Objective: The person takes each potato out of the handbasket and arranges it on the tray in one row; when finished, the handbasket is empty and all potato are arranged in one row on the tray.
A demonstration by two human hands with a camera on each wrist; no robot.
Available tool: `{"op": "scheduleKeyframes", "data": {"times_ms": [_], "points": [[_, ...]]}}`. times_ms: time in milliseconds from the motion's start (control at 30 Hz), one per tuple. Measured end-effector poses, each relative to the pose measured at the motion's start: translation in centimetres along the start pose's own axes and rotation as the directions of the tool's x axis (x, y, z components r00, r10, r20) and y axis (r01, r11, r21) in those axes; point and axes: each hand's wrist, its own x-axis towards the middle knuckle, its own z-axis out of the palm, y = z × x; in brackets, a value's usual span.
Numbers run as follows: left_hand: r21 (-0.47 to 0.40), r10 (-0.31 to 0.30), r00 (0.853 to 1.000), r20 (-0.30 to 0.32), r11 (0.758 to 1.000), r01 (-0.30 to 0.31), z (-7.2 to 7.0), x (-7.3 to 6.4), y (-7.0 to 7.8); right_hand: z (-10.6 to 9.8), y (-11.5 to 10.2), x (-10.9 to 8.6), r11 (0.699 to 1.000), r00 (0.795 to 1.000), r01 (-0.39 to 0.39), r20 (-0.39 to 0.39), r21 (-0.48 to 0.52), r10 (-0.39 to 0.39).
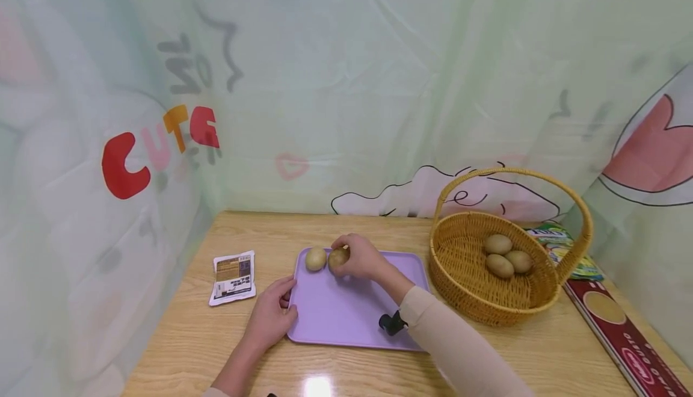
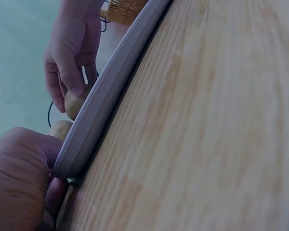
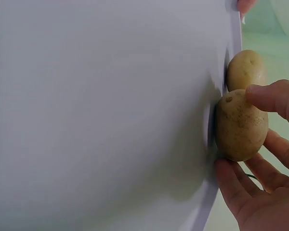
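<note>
A lilac tray (image 1: 341,313) lies on the wooden table. My left hand (image 1: 272,316) grips its left rim; in the left wrist view the thumb is above the rim (image 2: 94,115) and a finger below. Near the tray's far left corner, my right hand (image 1: 364,257) holds a brown-speckled potato (image 3: 241,127) between thumb and fingers. Just left of it sits a paler potato (image 1: 316,259), close by the far rim. In the right wrist view this paler potato (image 3: 245,70) appears partly behind the held one.
A handled wicker basket (image 1: 476,301) with three brown oval, potato-like pieces (image 1: 498,266) stands right of the tray. Behind it lie colourful packets (image 1: 557,243), and a dark red box (image 1: 622,337) runs along the right edge. A white-and-brown pouch (image 1: 234,278) lies left. Printed curtains enclose the table.
</note>
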Motion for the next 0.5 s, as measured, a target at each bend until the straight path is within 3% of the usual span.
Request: {"op": "scheduleKeyframes", "data": {"times_ms": [300, 500], "points": [[-0.004, -0.01, 1.0, -0.004, 1.0, 0.01, -0.1, -0.1, 0.0, -1.2, 0.1, -1.0, 1.0, 1.0, -0.004, 0.028, -0.007, 0.004], [0.007, -0.001, 1.0, -0.002, 1.0, 0.001, -0.1, 0.0, 0.1, -2.9, -0.2, -2.5, 1.0, 1.0, 0.025, 0.003, -0.003, -0.025]]}}
